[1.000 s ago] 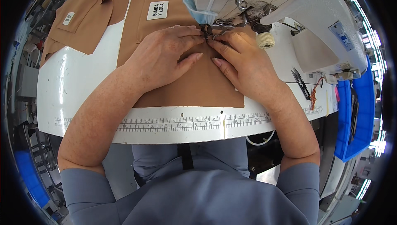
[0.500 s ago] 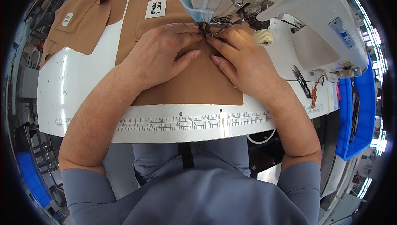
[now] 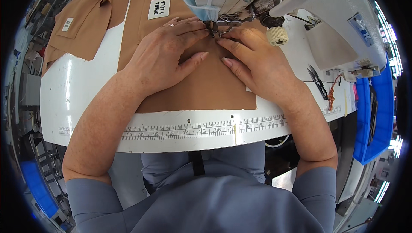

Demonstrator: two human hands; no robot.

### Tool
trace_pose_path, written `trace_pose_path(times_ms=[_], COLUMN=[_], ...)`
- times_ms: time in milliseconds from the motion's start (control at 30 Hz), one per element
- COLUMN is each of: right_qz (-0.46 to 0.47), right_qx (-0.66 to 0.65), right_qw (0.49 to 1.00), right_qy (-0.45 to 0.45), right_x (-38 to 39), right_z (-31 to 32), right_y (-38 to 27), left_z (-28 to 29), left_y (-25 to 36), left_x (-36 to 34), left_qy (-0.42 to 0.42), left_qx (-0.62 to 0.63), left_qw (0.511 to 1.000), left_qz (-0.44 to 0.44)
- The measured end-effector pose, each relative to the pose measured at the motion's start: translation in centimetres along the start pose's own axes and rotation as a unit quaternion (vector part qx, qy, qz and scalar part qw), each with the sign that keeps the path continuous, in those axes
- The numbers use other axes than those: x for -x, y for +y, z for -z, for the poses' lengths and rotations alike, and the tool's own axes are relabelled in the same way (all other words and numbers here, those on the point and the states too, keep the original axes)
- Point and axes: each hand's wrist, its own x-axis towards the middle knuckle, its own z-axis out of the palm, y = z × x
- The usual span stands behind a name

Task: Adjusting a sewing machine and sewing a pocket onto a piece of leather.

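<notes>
Hands (image 3: 161, 57) rest on brown cloth (image 3: 201, 91) (thumbs (image 3: 195, 63) apart); forearms (image 3: 103, 117) angle inward.

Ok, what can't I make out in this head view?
Head view:
- Needle tip and stitches: too small, crowded by the metal foot and fingertips.
- Cloth under the left hand and right hand: covered.
- Sewing machine top: cut off by upper edge.
- Right blue bin contents: too small, dark.

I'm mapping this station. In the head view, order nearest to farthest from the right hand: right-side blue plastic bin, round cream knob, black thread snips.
1. Round cream knob: upper right.
2. Black thread snips: lower right.
3. Blue plastic bin: far right.
</notes>
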Motion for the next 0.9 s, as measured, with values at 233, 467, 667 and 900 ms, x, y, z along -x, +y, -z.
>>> trace_pose_path(times_ms=[233, 467, 667, 900], right_qz=[-0.021, -0.022, -0.046, -0.211], right_qx=[0.006, 0.045, 0.1, 0.17], right_qw=[1.0, 0.999, 0.985, 0.871], right_qy=[0.011, 0.016, 0.135, 0.409], right_x=[0.7, 1.1, 3.6, 13.9], right_z=[0.9, 1.8, 8.3, 21.4], right_y=[0.3, 0.6, 1.0, 12.3], left_z=[0.0, -0.1, 0.1, 0.2], left_y=[-0.1, 0.1, -0.1, 0.4], left_x=[0.2, -0.2, 0.2, -0.2], left_qy=[0.001, 0.003, -0.004, -0.007], left_qx=[-0.007, 0.0, 0.045, 0.074], left_qw=[1.0, 1.0, 0.999, 0.997], left_qz=[-0.009, -0.025, -0.002, 0.032])
